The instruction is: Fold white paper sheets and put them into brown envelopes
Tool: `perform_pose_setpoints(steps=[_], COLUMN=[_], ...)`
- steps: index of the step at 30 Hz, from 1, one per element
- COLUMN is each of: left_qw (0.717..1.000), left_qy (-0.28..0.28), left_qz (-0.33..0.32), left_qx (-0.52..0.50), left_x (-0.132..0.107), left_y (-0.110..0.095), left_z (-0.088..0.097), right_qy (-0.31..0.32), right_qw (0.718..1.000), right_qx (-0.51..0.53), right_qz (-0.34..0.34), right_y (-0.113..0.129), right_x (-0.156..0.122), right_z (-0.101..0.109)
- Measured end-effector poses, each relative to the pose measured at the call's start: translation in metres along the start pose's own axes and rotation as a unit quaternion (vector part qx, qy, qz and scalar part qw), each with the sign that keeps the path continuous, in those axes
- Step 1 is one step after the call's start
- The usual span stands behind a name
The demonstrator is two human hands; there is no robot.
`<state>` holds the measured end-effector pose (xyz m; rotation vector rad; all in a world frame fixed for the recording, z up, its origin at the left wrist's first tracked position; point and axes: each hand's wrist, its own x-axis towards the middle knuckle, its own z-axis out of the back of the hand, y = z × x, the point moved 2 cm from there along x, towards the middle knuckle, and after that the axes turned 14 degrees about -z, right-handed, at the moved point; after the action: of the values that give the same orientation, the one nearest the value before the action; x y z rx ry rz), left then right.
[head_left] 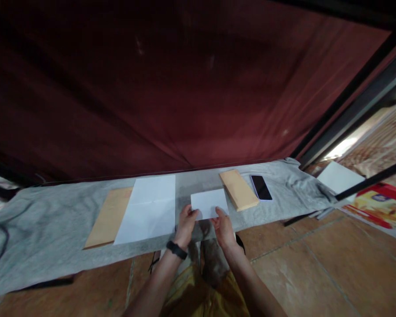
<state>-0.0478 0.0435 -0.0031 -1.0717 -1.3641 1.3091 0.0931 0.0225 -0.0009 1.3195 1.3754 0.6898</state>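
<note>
Head view: paper is over the cloth-covered bench, mid-length, toward the near edge. Your left hand clamps its near left corner, your right hand its near right; thumbs on top, other fingers mostly hidden. Gripping both corners probably holds it flat and level. Leftward, a large sheet partly covers an envelope, perhaps set there for easy reach. A brown stack crowds the paper's right edge; phone beyond, toward the bench's right end. Curtain closes off the far edge.
</note>
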Motion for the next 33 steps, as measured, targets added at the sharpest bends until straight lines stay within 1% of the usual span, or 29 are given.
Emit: perform_pose_setpoints(steps=[3,5,7,9,11,13,17,19,22,24,27,29,31,33], left_qw=[0.999,0.997,0.994,0.990,0.984,0.978,0.965,0.955,0.922,0.894,0.861,0.834,0.803,0.781], left_qy=[-0.004,0.002,0.008,0.012,0.016,0.022,0.031,0.034,0.054,0.068,0.069,0.062,0.059,0.079], left_qz=[-0.021,-0.030,-0.034,-0.036,-0.036,-0.039,-0.047,-0.049,-0.052,-0.055,-0.074,-0.110,-0.159,-0.214], left_qx=[0.038,0.065,0.099,0.136,0.171,0.202,0.257,0.291,0.380,0.439,0.498,0.538,0.572,0.581], left_x=[0.009,0.016,0.022,0.026,0.028,0.027,0.025,0.023,0.018,0.014,0.008,0.004,0.001,-0.001], left_y=[0.001,0.002,0.004,0.006,0.008,0.008,0.005,0.003,0.000,-0.002,-0.005,-0.007,-0.008,-0.005], left_z=[0.006,0.010,0.014,0.016,0.016,0.015,0.014,0.012,0.009,0.005,0.002,0.000,-0.001,-0.005], right_qy=[-0.045,-0.052,-0.061,-0.073,-0.091,-0.091,-0.019,-0.002,-0.015,-0.026,-0.042,-0.057,-0.068,-0.073], right_qw=[0.998,0.998,0.994,0.978,0.945,0.903,0.832,0.799,0.764,0.748,0.729,0.721,0.714,0.708], right_qx=[0.012,-0.026,-0.094,-0.184,-0.280,-0.365,-0.486,-0.532,-0.579,-0.600,-0.621,-0.630,-0.637,-0.644], right_qz=[-0.042,-0.036,-0.010,0.058,0.145,0.208,0.266,0.282,0.286,0.284,0.284,0.284,0.283,0.281], right_y=[-0.012,-0.016,-0.019,-0.017,-0.014,-0.011,-0.012,-0.015,-0.017,-0.018,-0.020,-0.021,-0.022,-0.024], right_x=[0.010,0.017,0.022,0.022,0.017,0.011,0.004,0.006,0.012,0.016,0.020,0.021,0.022,0.021], right_z=[0.016,0.029,0.041,0.049,0.052,0.050,0.034,0.027,0.023,0.023,0.026,0.027,0.028,0.027])
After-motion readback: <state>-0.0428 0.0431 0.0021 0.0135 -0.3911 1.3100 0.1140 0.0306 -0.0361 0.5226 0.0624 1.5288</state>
